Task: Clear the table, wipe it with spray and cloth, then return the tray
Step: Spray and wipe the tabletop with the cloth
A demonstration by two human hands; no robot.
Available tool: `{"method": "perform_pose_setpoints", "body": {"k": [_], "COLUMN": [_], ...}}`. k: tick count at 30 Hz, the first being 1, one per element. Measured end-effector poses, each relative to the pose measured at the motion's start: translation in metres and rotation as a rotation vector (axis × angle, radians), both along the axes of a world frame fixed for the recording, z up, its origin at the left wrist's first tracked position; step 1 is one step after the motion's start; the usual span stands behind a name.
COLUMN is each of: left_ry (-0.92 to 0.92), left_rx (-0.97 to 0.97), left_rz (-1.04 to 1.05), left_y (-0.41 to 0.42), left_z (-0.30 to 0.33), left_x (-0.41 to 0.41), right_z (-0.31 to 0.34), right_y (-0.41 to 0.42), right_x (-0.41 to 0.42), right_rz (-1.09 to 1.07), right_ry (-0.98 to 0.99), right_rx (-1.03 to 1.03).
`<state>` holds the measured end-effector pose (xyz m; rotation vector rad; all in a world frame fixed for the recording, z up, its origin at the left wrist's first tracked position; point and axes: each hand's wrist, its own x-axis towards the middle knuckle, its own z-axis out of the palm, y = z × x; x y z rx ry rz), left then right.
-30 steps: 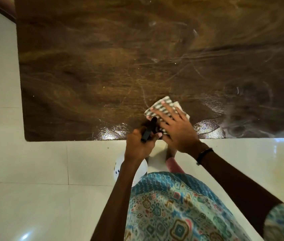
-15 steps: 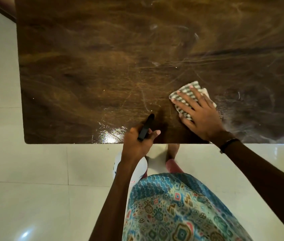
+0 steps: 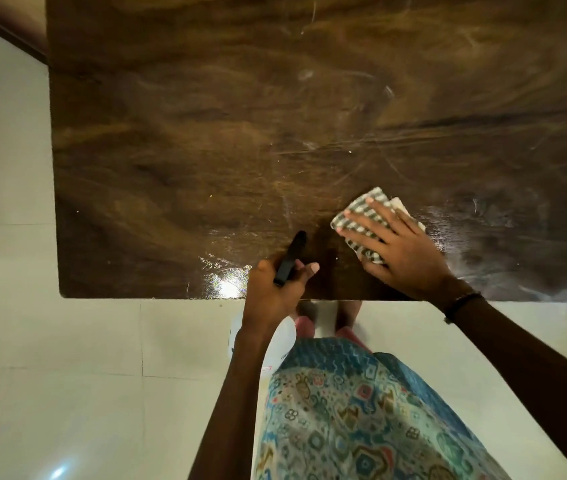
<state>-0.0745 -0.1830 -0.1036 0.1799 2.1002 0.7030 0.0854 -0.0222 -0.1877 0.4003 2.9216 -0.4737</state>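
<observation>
The right hand is pressing flat on the soft cloth — the left hand is gripping the light spray.

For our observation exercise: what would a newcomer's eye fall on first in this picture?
First, the right hand pressing a checked cloth flat on the dark wooden table, near its front edge. Beside it, the left hand grips a spray bottle by its black trigger. Wet streaks shine by the table's front edge.
</observation>
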Motion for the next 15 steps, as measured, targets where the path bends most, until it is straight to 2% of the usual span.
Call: {"method": "perform_pose_setpoints", "body": {"k": [3, 7, 11, 13, 15], "left_ry": [-0.001, -0.02, -0.016, -0.03, -0.058], "left_rx": [0.012, 0.003, 0.011, 0.015, 0.024], "left_rz": [0.026, -0.017, -0.067, -0.049, -0.034], "left_y": [0.002, 0.011, 0.018, 0.022, 0.027], "left_z": [0.001, 0.002, 0.002, 0.003, 0.003], "left_x": [-0.002, -0.007, -0.013, -0.017, -0.021], "right_z": [0.002, -0.001, -0.004, -0.003, 0.001], "right_y": [-0.016, -0.046, -0.048, -0.036, -0.024], "right_x": [-0.043, -0.077, -0.043, -0.018, -0.006], "right_rz": [-0.11, 0.047, 0.153, 0.103, -0.038], "right_ry": [0.009, 0.123, 0.122, 0.051, -0.007], "right_rx": [-0.024, -0.064, -0.044, -0.006, 0.002]}}
